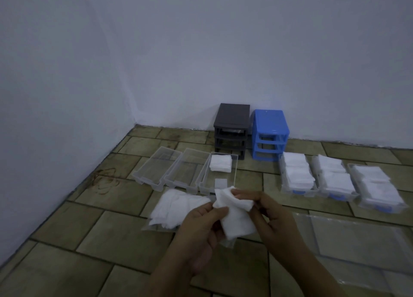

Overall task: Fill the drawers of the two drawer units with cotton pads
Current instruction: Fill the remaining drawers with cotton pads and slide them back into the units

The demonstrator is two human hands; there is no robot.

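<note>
Near the wall stand 2 drawer units (pixel 250 133), emptied. At left, 1 of 3 clear drawers (pixel 218 174) holds pads; 3 drawers at right (pixel 339 180) are full. Both hands, left hand (pixel 201 227) and right hand (pixel 268 216), grip cotton pads (pixel 234 212).

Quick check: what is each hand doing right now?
Left hand: pinching the stack of cotton pads.
Right hand: also holding the same stack, fingers curled on its top edge.

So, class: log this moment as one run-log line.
hands: left and right hold cotton pads | left three drawers: one partly filled | right three drawers: full | drawer units: empty
</note>
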